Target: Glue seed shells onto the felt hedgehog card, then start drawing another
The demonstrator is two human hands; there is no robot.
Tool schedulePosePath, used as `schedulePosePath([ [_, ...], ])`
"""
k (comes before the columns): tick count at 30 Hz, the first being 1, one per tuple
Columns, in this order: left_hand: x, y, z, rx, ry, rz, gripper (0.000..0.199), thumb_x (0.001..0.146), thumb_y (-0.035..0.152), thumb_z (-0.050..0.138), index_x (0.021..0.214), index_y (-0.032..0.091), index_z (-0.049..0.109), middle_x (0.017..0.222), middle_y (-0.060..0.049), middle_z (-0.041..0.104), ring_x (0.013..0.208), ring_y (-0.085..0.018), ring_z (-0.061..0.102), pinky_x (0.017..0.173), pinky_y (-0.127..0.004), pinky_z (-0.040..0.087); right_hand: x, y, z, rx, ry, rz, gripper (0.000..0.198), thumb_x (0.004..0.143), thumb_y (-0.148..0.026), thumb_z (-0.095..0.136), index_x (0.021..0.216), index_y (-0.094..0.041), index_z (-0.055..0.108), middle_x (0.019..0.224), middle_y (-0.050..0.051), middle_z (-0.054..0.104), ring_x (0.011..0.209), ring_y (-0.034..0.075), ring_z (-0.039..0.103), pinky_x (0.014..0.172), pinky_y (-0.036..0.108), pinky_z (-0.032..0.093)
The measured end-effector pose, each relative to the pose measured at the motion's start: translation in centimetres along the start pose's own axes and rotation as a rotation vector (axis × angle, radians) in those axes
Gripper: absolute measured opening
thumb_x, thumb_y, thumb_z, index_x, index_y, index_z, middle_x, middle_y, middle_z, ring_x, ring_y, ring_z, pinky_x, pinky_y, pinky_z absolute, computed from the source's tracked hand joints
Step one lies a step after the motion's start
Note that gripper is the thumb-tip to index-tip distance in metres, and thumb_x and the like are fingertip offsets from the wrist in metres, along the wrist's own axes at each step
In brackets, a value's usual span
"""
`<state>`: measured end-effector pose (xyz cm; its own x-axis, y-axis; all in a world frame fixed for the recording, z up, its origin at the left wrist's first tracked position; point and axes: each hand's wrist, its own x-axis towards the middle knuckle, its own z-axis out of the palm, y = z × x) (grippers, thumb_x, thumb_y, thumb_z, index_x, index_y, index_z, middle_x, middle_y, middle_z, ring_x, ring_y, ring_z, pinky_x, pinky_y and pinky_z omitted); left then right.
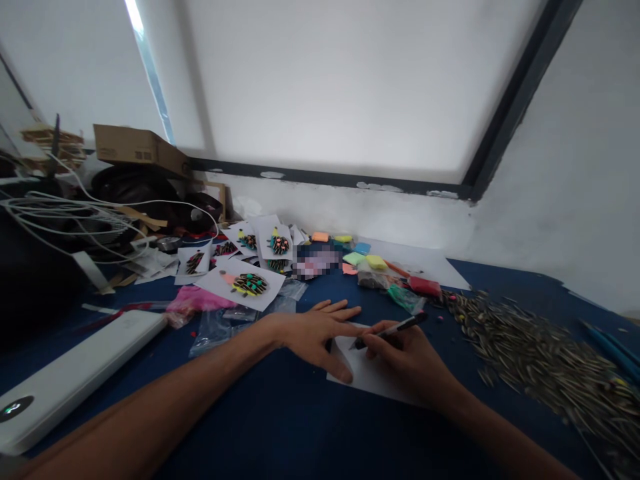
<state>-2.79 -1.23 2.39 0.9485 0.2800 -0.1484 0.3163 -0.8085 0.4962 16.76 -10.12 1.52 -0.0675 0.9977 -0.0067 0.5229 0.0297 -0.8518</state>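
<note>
A white sheet of paper [363, 375] lies on the blue tabletop in front of me. My left hand [320, 333] rests on the paper's left part with its fingers spread, thumb toward me. In my right hand [403, 350] is a dark marker pen [395, 329], gripped between thumb and fingers, its tip down at the paper near my left index finger. The right hand covers much of the sheet's right side, and any marks under the tip are too small to make out.
Sunflower seeds [540, 353] are heaped at the right. Finished hedgehog pictures [250, 283] made with seeds lie at the back left. Coloured clay packs [376, 262] and a red pack [425, 287] sit behind my hands. A long white device [85, 373] stands at the left, near tangled white cables [75, 213].
</note>
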Motion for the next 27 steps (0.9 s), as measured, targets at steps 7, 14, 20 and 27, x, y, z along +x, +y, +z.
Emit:
schedulePosePath([
  [7, 0.02, -0.04, 0.06, -0.001, 0.001, 0.004, 0.087, 0.075, 0.068, 0.060, 0.148, 0.038, 0.022, 0.159, -0.005, 0.003, 0.144, -0.034, -0.004, 0.112, -0.058, 0.000, 0.07, 0.18, -0.27, -0.020, -0.026, -0.023, 0.035, 0.080, -0.047, 0.056, 0.061, -0.019, 0.066, 0.073, 0.005, 0.071, 0.067, 0.018, 0.064, 0.058, 0.025, 0.046],
  [14, -0.01, 0.06, 0.07, 0.002, -0.002, -0.003, 0.088, 0.074, 0.070, 0.059, 0.148, 0.040, 0.022, 0.159, -0.004, 0.001, 0.144, -0.036, -0.004, 0.112, -0.060, 0.000, -0.01, 0.36, -0.36, -0.001, -0.011, -0.009, 0.031, 0.079, -0.046, 0.058, 0.067, -0.018, 0.066, 0.065, 0.003, 0.069, 0.059, 0.016, 0.061, 0.054, 0.025, 0.045],
  [20, -0.03, -0.02, 0.09, 0.012, -0.013, 0.000, 0.088, 0.075, 0.071, 0.057, 0.148, 0.039, 0.020, 0.159, -0.004, 0.000, 0.144, -0.034, -0.006, 0.112, -0.058, -0.001, -0.08, 0.29, -0.67, -0.044, -0.016, -0.025, 0.039, 0.080, -0.049, 0.056, 0.056, -0.019, 0.064, 0.069, 0.005, 0.071, 0.062, 0.017, 0.064, 0.057, 0.026, 0.048],
  [27, -0.02, -0.13, 0.07, 0.006, -0.010, 0.004, 0.089, 0.074, 0.071, 0.057, 0.148, 0.038, 0.021, 0.159, -0.004, 0.000, 0.144, -0.035, -0.004, 0.112, -0.058, -0.001, -0.15, 0.58, -0.92, -0.047, 0.001, -0.019, 0.036, 0.081, -0.048, 0.057, 0.061, -0.019, 0.065, 0.065, 0.004, 0.070, 0.060, 0.017, 0.064, 0.055, 0.026, 0.047],
])
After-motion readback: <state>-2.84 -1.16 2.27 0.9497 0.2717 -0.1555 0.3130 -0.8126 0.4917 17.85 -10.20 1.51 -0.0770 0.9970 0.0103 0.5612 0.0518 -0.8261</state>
